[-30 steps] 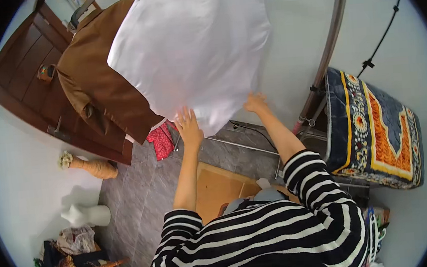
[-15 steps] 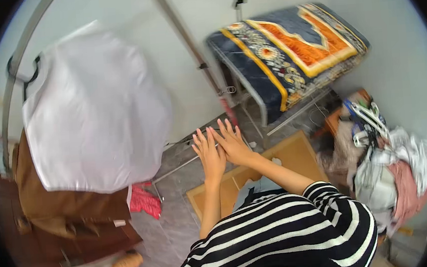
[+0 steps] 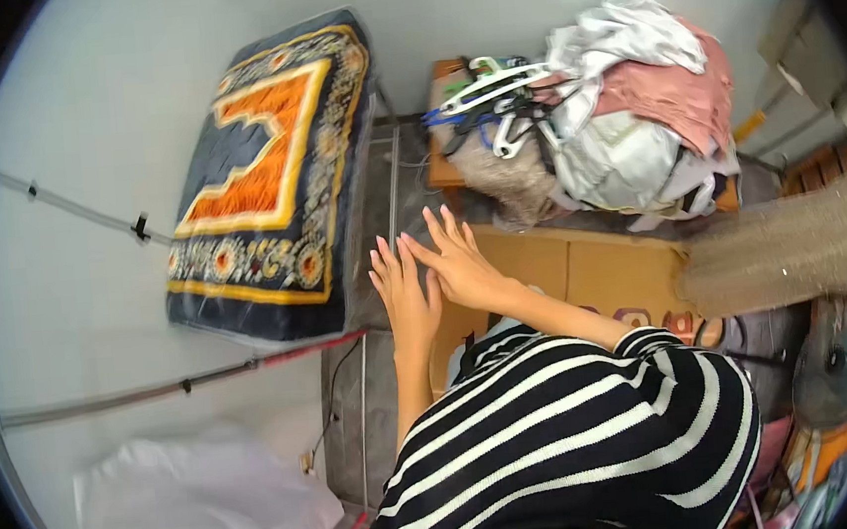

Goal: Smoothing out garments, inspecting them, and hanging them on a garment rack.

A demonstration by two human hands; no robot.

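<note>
My left hand and my right hand are held out in front of me at the middle of the view, side by side with fingers stretched. The right thumb side overlaps the left fingers, and neither hand holds anything. Beyond them to the left, a patterned rug in dark blue, orange and yellow is draped over a metal rack. Past my right hand lies a heap of hangers, white, green, blue and black. Next to these, white and pink clothes are piled up.
Flat cardboard covers the floor before me. A white garment hangs at lower left near a metal rail. Sandals, a hanging beige cloth and a fan are on the right.
My view has turned to the right: the rug has shifted left, the clothes pile has come nearer the middle, and the white garment has dropped to lower left. My hands remain close together.
</note>
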